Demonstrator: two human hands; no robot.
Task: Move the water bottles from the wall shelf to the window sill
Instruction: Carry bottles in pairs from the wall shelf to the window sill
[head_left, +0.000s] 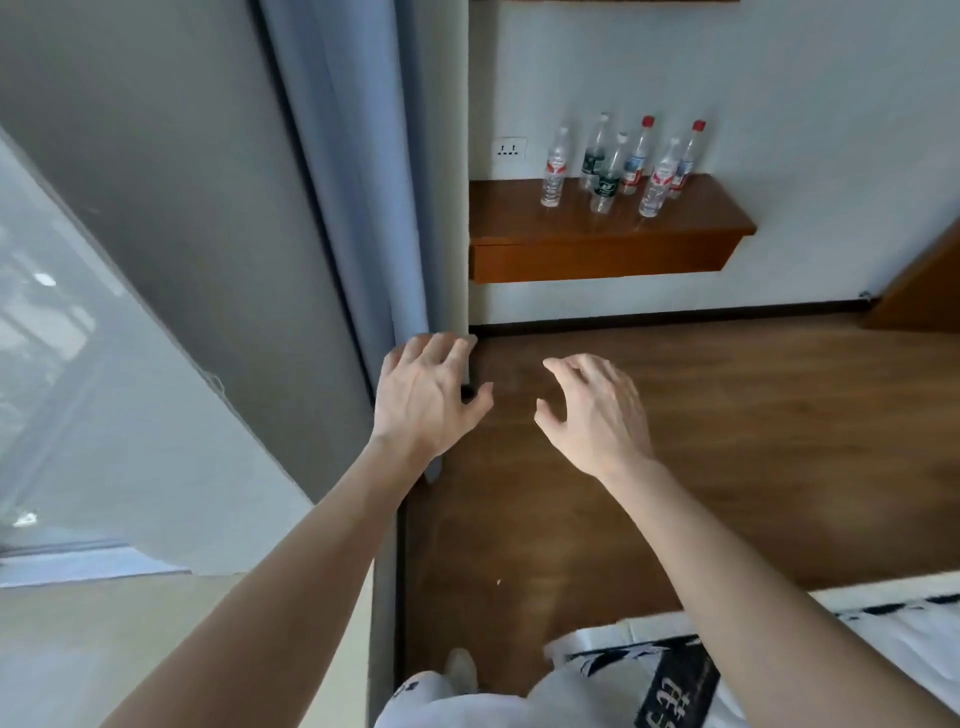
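Several clear plastic water bottles (618, 163) stand upright on a brown wooden wall shelf (597, 257) ahead; some have red caps, some white. The nearest ones are a red-labelled bottle (554, 174) at the left, a green-labelled bottle (605, 182) and another red-labelled bottle (655, 184). My left hand (426, 397) and my right hand (597, 410) are stretched out in front of me, well short of the shelf, fingers spread, both holding nothing. The pale window sill (171, 623) lies at the lower left, bare.
A blue-grey curtain (358, 171) hangs along the wall corner between window and shelf. A wall socket (510, 149) sits left of the bottles. Brown wood floor (727, 441) runs ahead. A wooden door or panel (924, 291) is at the right; a white bed edge (893, 639) is at the lower right.
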